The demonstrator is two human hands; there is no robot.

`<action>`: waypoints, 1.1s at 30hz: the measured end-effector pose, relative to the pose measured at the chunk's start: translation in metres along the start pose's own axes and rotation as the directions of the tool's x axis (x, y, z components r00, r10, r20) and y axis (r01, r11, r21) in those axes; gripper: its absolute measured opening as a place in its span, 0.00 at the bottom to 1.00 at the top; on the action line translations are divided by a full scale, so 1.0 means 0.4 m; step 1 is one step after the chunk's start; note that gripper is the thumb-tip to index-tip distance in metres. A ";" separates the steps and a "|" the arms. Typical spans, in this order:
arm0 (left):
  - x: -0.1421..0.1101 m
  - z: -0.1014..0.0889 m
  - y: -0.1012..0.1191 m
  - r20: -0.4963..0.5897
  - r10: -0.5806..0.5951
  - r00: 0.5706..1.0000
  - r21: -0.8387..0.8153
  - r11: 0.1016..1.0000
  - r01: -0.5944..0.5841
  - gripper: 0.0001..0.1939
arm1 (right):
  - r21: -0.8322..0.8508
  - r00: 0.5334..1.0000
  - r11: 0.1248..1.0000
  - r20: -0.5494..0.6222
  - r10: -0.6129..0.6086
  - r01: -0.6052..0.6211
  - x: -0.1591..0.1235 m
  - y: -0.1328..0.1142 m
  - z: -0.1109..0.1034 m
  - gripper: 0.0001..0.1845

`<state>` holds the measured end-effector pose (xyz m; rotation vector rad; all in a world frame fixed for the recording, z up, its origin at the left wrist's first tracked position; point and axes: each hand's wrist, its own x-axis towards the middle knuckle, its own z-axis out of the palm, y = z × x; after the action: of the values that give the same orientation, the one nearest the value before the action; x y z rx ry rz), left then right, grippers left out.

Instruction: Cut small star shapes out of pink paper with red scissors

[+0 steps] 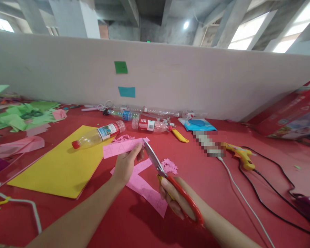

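Note:
My left hand pinches a strip of pink paper with shapes drawn on it, holding it above the red table. In my right hand is a pair of scissors with red and yellow handles. Their blade tips reach the right end of the strip, close to my left fingertips. Below my hands lie further pink paper strips, also marked with drawn shapes. Beside the scissors sits a small heap of pink paper cut-outs. Another heap of pink cut-outs is partly hidden behind the held strip.
Yellow sheets lie at left, under a clear bottle. More bottles line the back near a yellow cutter and a blue packet. A corded yellow glue gun rests at right. Green paper is piled far left.

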<state>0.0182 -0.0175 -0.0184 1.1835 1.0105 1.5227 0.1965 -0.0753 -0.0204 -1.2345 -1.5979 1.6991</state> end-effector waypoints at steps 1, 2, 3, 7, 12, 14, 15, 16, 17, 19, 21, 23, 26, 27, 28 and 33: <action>0.000 -0.001 -0.005 0.002 -0.013 1.000 -0.015 1.000 0.013 0.18 | 0.002 1.000 1.000 -0.005 0.002 -0.002 -0.001 -0.002 0.003 0.34; 0.000 -0.002 -0.009 0.005 -0.025 1.000 -0.032 0.999 0.025 0.18 | -0.004 1.000 1.000 -0.013 0.002 -0.002 -0.002 -0.006 0.006 0.34; 0.000 -0.003 -0.012 0.007 -0.035 0.999 -0.047 0.998 0.036 0.18 | -0.015 1.000 1.000 -0.019 0.002 -0.002 -0.003 -0.010 0.008 0.34; 0.000 -0.003 -0.017 0.009 -0.060 0.998 -0.061 0.996 0.061 0.18 | -0.039 0.999 0.999 -0.045 0.030 -0.032 -0.004 -0.017 0.012 0.34; -0.002 -0.001 -0.020 -0.010 -0.071 0.997 -0.042 0.997 0.070 0.19 | -0.030 0.995 0.997 -0.076 0.071 -0.074 0.003 -0.008 0.020 0.33; -0.002 0.000 -0.022 -0.020 -0.078 0.997 -0.039 0.996 0.077 0.19 | -0.045 0.990 0.994 -0.104 0.091 -0.096 0.002 -0.012 0.024 0.33; -0.002 0.000 -0.023 -0.022 -0.079 0.997 -0.040 0.996 0.078 0.19 | -0.052 0.988 0.993 -0.117 0.101 -0.108 0.002 -0.015 0.026 0.33; -0.002 0.001 -0.024 -0.022 -0.080 0.997 -0.042 0.996 0.079 0.19 | -0.057 0.986 0.992 -0.126 0.107 -0.115 0.001 -0.018 0.027 0.33; -0.002 0.001 -0.024 -0.022 -0.081 0.996 -0.044 0.996 0.080 0.19 | -0.060 0.986 0.991 -0.129 0.110 -0.118 0.001 -0.019 0.027 0.33; -0.002 0.001 -0.022 -0.014 -0.078 0.997 -0.050 0.996 0.077 0.19 | -0.061 0.987 0.992 -0.123 0.103 -0.111 0.001 -0.017 0.025 0.32; -0.002 0.000 -0.019 0.002 -0.072 0.997 -0.061 0.996 0.072 0.19 | -0.052 0.990 0.993 -0.105 0.098 -0.104 0.002 -0.011 0.020 0.32; -0.002 -0.001 -0.017 0.018 -0.072 0.997 -0.066 0.995 0.073 0.18 | -0.039 0.992 0.994 -0.085 0.096 -0.100 0.004 -0.006 0.016 0.32; -0.003 0.000 -0.017 0.023 -0.086 0.996 -0.061 0.994 0.087 0.17 | -0.046 0.995 0.997 -0.081 0.065 -0.068 0.005 -0.004 0.014 0.31; -0.004 0.001 -0.017 0.022 -0.088 0.996 -0.060 0.994 0.089 0.17 | -0.045 0.995 0.997 -0.080 0.062 -0.066 0.005 -0.004 0.014 0.31; -0.004 0.001 -0.017 0.020 -0.088 0.996 -0.063 0.994 0.089 0.17 | -0.043 0.994 0.997 -0.080 0.068 -0.072 0.005 -0.004 0.014 0.31; -0.003 0.004 -0.013 0.026 -0.084 0.996 -0.080 0.993 0.086 0.16 | -0.035 0.988 0.992 -0.101 0.115 -0.119 0.006 -0.002 0.013 0.29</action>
<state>0.0208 -0.0176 -0.0233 1.0849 0.9632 1.4668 0.1906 -0.0757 -0.0209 -1.4359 -1.5355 1.6548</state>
